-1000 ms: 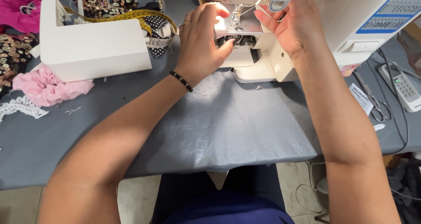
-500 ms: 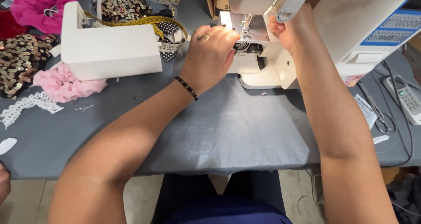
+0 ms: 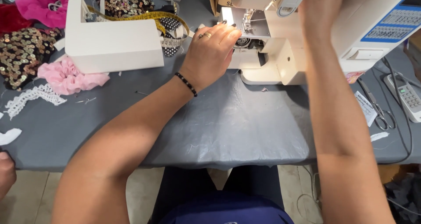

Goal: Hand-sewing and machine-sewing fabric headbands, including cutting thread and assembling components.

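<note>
A white sewing machine point(image 3: 307, 39) stands at the far middle of the grey table point(image 3: 228, 127). My left hand point(image 3: 209, 52), with a ring and a dark bead bracelet, rests at the open bobbin area point(image 3: 242, 43) under the needle plate, fingertips touching the machine's left end. My right hand point(image 3: 319, 7) reaches up onto the machine's upper body, near a pale grey flap by the needle head; its fingers are partly out of view. I see nothing held in either hand.
The machine's detached white casing point(image 3: 112, 42) lies at left. Around it are pink fabric point(image 3: 70, 77), sequin cloth point(image 3: 22, 53), white lace point(image 3: 30, 99) and a yellow tape measure point(image 3: 144, 17). Scissors point(image 3: 377, 110) and a remote-like device point(image 3: 405, 94) lie at right. Another person's hand point(image 3: 5, 173) shows at the left edge.
The view has shifted, so the machine sits further right. My right hand rose from the needle area to the machine's upper body. My left hand stays at the bobbin area.
</note>
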